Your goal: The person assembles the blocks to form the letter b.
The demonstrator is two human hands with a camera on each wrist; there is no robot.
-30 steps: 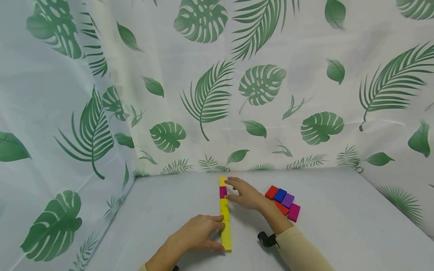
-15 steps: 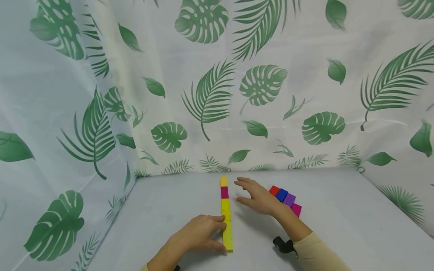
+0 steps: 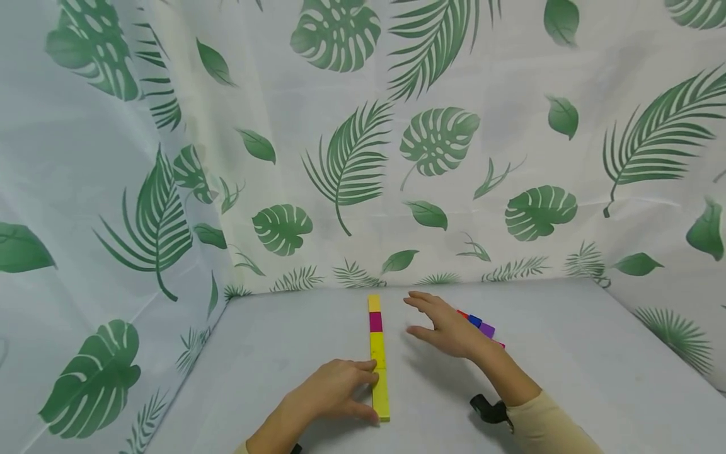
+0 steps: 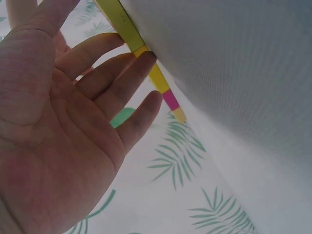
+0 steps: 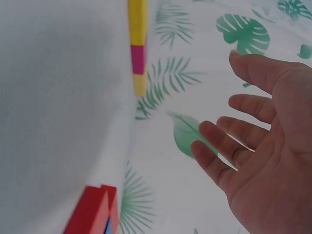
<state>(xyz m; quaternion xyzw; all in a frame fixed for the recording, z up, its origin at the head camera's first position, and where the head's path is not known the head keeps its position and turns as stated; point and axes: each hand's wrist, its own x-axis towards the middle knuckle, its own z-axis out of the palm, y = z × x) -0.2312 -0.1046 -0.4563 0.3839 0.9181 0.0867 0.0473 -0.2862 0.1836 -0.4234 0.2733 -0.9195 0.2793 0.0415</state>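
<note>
A straight row of blocks runs away from me on the white table: a long lime-yellow block (image 3: 382, 403) nearest, then a yellow block (image 3: 377, 345), a magenta block (image 3: 375, 321) and a small pale yellow block (image 3: 374, 303) at the far end. My left hand (image 3: 334, 388) rests against the row's left side, fingertips on the two nearer blocks and thumb by the near end. In the left wrist view its fingers (image 4: 139, 73) reach loosely to the row. To the right of the row, my right hand (image 3: 448, 328) hovers with spread, relaxed fingers, holding nothing.
Behind the right hand lie several loose blocks, partly hidden, among them a blue block (image 3: 475, 321) and a purple block (image 3: 486, 330). A red block (image 5: 87, 212) shows in the right wrist view. A leaf-patterned curtain (image 3: 351, 252) borders the table.
The right hand has drawn away from the far part of the row towards the right, now covering more of the loose blocks. The left hand and the row stay in place.
</note>
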